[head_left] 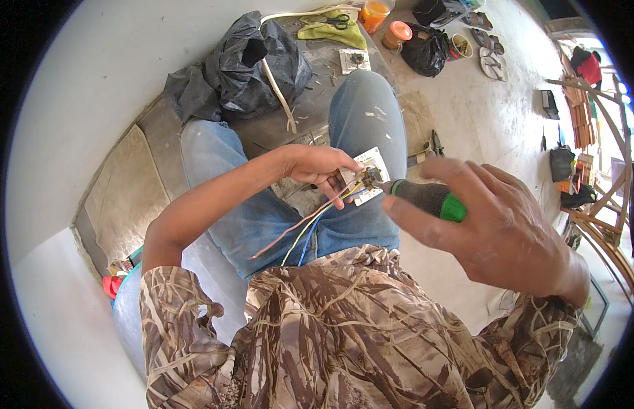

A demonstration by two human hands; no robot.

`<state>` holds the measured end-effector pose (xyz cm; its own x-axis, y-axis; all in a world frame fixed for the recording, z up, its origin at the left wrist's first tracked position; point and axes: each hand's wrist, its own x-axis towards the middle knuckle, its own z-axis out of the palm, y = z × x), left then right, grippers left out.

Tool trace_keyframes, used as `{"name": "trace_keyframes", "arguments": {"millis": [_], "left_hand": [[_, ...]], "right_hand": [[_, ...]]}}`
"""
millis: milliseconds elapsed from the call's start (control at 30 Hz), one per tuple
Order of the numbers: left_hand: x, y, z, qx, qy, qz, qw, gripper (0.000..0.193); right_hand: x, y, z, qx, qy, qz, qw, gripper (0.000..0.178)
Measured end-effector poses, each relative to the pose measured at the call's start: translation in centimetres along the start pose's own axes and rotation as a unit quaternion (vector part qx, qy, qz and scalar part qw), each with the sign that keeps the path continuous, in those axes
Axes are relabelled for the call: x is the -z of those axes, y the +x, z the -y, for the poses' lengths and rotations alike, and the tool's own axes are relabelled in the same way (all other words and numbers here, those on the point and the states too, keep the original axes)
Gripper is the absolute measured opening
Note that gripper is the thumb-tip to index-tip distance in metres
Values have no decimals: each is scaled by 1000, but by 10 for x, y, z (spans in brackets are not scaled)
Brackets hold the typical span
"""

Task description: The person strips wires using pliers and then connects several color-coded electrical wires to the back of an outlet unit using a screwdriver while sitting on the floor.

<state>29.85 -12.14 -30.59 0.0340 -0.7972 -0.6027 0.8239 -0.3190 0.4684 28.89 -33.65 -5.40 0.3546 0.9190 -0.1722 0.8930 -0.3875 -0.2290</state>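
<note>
My left hand [319,168] pinches the edge of a white electrical socket plate [376,158] over my right thigh, its back and dark terminal block facing up. A brown wire [289,230], a yellow-green wire [300,243] and a blue wire [315,230] run from the block toward my lap. In my right hand [497,221], thumb and fingers are around the black and green handle of a screwdriver [426,198]. Its tip is at the terminal block. My right fingertips are slightly smeared by motion.
Ahead lie a black plastic bag [245,68], a white cable [279,95], a second socket plate [355,61] and scissors [338,22] on a green cloth [323,31]. Pliers [436,143] rest beyond my right knee. Orange-lidded jar [397,34], another bag [426,51] and sandals [493,65] stand further right.
</note>
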Motion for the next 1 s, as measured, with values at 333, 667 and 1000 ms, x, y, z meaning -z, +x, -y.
{"name": "trace_keyframes", "arguments": {"millis": [333,667,1000], "left_hand": [[2,2,1,3,6,-3,1000,45],[-4,-1,0,-15,2,-14,1000,48],[-9,-23,-14,-28,117,-53,991,50]], "right_hand": [[-2,-5,12,-69,41,-11,997,44],[10,-5,15,-108,66,74,989,44],[21,-7,9,-166,97,39,981,36]]}}
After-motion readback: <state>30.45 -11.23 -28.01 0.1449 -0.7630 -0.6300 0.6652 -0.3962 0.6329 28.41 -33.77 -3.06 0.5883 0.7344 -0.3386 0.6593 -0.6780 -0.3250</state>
